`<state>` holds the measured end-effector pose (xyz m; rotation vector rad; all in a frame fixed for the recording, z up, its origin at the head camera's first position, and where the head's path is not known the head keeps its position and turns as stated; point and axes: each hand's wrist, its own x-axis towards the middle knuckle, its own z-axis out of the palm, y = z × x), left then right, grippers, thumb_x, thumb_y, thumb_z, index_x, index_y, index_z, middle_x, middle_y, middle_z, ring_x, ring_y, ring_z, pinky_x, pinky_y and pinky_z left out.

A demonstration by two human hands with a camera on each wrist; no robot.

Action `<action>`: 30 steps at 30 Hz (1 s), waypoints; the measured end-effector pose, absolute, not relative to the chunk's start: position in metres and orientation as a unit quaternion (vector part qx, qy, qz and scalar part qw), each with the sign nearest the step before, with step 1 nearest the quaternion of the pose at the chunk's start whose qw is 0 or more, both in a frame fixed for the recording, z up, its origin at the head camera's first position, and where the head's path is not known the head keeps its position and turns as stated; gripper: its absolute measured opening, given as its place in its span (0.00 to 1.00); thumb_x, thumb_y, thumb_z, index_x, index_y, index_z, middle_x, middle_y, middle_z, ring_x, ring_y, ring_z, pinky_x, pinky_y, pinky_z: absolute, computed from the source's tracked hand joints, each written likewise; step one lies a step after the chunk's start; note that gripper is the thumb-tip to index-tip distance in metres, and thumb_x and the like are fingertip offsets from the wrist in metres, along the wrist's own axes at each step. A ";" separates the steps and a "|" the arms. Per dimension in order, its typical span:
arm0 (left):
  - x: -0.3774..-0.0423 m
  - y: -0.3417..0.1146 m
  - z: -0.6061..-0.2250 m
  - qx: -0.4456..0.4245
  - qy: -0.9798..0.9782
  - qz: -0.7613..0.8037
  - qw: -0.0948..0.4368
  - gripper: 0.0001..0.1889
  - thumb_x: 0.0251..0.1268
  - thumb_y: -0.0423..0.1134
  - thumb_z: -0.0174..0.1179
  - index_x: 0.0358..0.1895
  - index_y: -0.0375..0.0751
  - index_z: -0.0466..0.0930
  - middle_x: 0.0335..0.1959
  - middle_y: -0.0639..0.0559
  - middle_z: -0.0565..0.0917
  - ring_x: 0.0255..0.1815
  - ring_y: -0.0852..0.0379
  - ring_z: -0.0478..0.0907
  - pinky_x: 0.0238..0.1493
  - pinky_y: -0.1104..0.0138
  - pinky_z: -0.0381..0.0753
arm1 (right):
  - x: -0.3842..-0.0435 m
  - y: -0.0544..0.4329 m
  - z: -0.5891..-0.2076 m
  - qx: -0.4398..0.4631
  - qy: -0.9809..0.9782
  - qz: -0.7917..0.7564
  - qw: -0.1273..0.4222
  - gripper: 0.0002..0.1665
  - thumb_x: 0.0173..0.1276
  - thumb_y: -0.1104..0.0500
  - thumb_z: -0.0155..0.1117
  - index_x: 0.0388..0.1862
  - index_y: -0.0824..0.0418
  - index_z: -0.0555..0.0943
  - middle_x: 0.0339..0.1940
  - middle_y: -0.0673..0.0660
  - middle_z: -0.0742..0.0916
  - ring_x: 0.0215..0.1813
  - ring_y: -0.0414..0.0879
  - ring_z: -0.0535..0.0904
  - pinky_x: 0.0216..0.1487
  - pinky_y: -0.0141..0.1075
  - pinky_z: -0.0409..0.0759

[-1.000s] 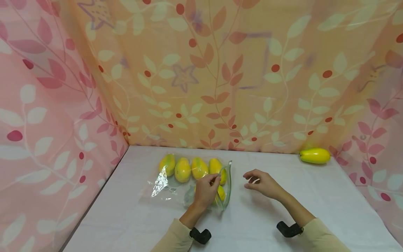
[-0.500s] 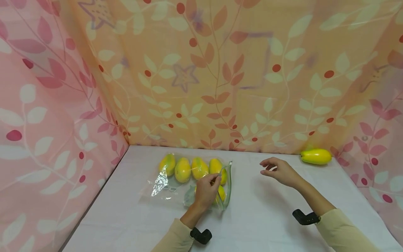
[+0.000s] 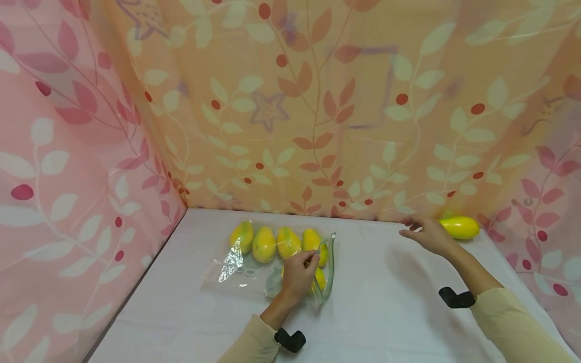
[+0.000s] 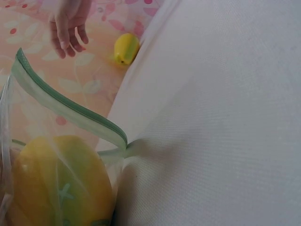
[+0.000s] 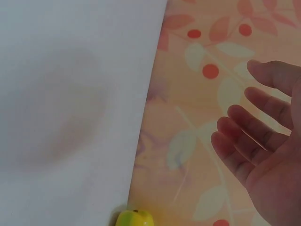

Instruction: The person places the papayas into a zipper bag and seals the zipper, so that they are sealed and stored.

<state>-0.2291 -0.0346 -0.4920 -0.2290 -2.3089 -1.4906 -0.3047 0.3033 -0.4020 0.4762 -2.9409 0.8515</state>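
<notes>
A clear zip bag (image 3: 254,280) with a green seal strip (image 4: 70,110) lies on the table, holding several yellow-green papaya-like fruits (image 3: 264,245). My left hand (image 3: 297,275) pinches the upper edge of the bag's mouth, lifting it apart from the lower edge. Close up in the left wrist view, one fruit (image 4: 61,183) sits just inside the mouth. My right hand (image 3: 426,235) is raised over the back right of the table, fingers loosely bent and holding nothing. It overlaps the stem end of a lone yellow papaya-like fruit (image 3: 462,228) in the head view.
A white cloth covers the table (image 3: 363,312). Floral curtains (image 3: 290,126) rise along the back edge and both sides. Each wrist carries a black camera mount (image 3: 290,340).
My right hand has moved away from the bag, to the right and back, up to the lone fruit. The left hand keeps its pinch on the bag's edge.
</notes>
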 end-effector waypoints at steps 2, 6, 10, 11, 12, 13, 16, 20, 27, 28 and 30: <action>-0.229 -0.034 -0.492 -0.082 -0.821 -0.531 0.192 0.09 0.66 0.37 0.60 0.42 0.37 0.88 0.32 0.49 0.88 0.27 0.65 0.77 0.31 0.75 0.80 | -0.306 0.307 -0.401 0.152 -0.951 0.270 0.026 0.22 0.67 0.53 0.65 0.52 0.67 0.81 0.48 0.67 0.85 0.48 0.59 0.78 0.47 0.51 0.82; -0.229 -0.034 -0.492 -0.083 -0.819 -0.533 0.196 0.09 0.65 0.37 0.61 0.41 0.37 0.88 0.31 0.49 0.88 0.26 0.66 0.76 0.31 0.75 0.80 | -0.309 0.313 -0.402 0.146 -0.953 0.264 0.030 0.23 0.67 0.52 0.64 0.52 0.68 0.80 0.48 0.67 0.85 0.49 0.60 0.78 0.49 0.53 0.81; -0.228 -0.034 -0.492 -0.085 -0.815 -0.537 0.198 0.09 0.65 0.36 0.61 0.41 0.36 0.88 0.30 0.49 0.88 0.25 0.66 0.76 0.29 0.75 0.79 | -0.312 0.319 -0.404 0.134 -0.957 0.257 0.028 0.25 0.68 0.52 0.64 0.54 0.70 0.78 0.50 0.69 0.84 0.50 0.61 0.77 0.51 0.55 0.80; -0.228 -0.034 -0.492 -0.084 -0.815 -0.538 0.197 0.09 0.65 0.36 0.61 0.41 0.36 0.88 0.30 0.49 0.88 0.25 0.66 0.76 0.29 0.75 0.79 | -0.313 0.321 -0.404 0.132 -0.957 0.256 0.027 0.25 0.68 0.51 0.63 0.54 0.71 0.78 0.50 0.70 0.84 0.50 0.62 0.77 0.52 0.55 0.80; -0.228 -0.034 -0.492 -0.083 -0.815 -0.539 0.196 0.09 0.65 0.36 0.61 0.41 0.36 0.88 0.30 0.49 0.88 0.25 0.67 0.76 0.29 0.75 0.79 | -0.315 0.322 -0.405 0.130 -0.958 0.256 0.026 0.26 0.68 0.51 0.63 0.55 0.71 0.77 0.50 0.70 0.83 0.50 0.62 0.77 0.52 0.56 0.79; -0.228 -0.034 -0.491 -0.081 -0.815 -0.539 0.194 0.09 0.65 0.36 0.61 0.41 0.36 0.88 0.30 0.49 0.88 0.25 0.66 0.76 0.29 0.75 0.79 | -0.316 0.324 -0.405 0.128 -0.958 0.255 0.025 0.27 0.68 0.51 0.63 0.55 0.71 0.77 0.51 0.70 0.83 0.51 0.62 0.76 0.53 0.56 0.79; -0.228 -0.034 -0.491 -0.078 -0.818 -0.539 0.186 0.10 0.65 0.37 0.61 0.42 0.37 0.88 0.31 0.49 0.88 0.25 0.66 0.75 0.29 0.76 0.79 | -0.318 0.329 -0.406 0.120 -0.960 0.252 0.017 0.29 0.69 0.50 0.62 0.58 0.72 0.75 0.53 0.72 0.82 0.52 0.64 0.76 0.54 0.57 0.78; -0.228 -0.034 -0.491 -0.080 -0.819 -0.539 0.182 0.10 0.66 0.37 0.60 0.43 0.37 0.88 0.31 0.49 0.88 0.26 0.66 0.75 0.29 0.76 0.79 | -0.322 0.337 -0.406 0.109 -0.962 0.248 0.007 0.31 0.70 0.50 0.60 0.61 0.73 0.72 0.56 0.75 0.80 0.54 0.66 0.75 0.54 0.58 0.79; -0.227 -0.034 -0.491 -0.085 -0.817 -0.538 0.187 0.10 0.66 0.37 0.60 0.43 0.36 0.87 0.32 0.48 0.88 0.26 0.67 0.75 0.29 0.76 0.79 | -0.329 0.354 -0.407 0.084 -0.968 0.238 -0.008 0.35 0.72 0.46 0.57 0.66 0.71 0.68 0.62 0.77 0.74 0.59 0.71 0.71 0.57 0.63 0.74; -0.226 -0.034 -0.491 -0.084 -0.818 -0.538 0.186 0.10 0.66 0.37 0.60 0.43 0.36 0.87 0.32 0.48 0.88 0.26 0.67 0.75 0.29 0.76 0.79 | -0.330 0.357 -0.408 0.081 -0.968 0.237 -0.008 0.35 0.72 0.47 0.57 0.66 0.71 0.68 0.63 0.77 0.73 0.60 0.72 0.70 0.58 0.64 0.73; -0.226 -0.034 -0.490 -0.081 -0.820 -0.536 0.184 0.10 0.66 0.37 0.60 0.43 0.36 0.87 0.32 0.48 0.88 0.26 0.66 0.75 0.30 0.76 0.79 | -0.332 0.362 -0.409 0.075 -0.970 0.230 -0.005 0.35 0.71 0.47 0.58 0.65 0.71 0.68 0.63 0.77 0.72 0.61 0.73 0.68 0.58 0.65 0.72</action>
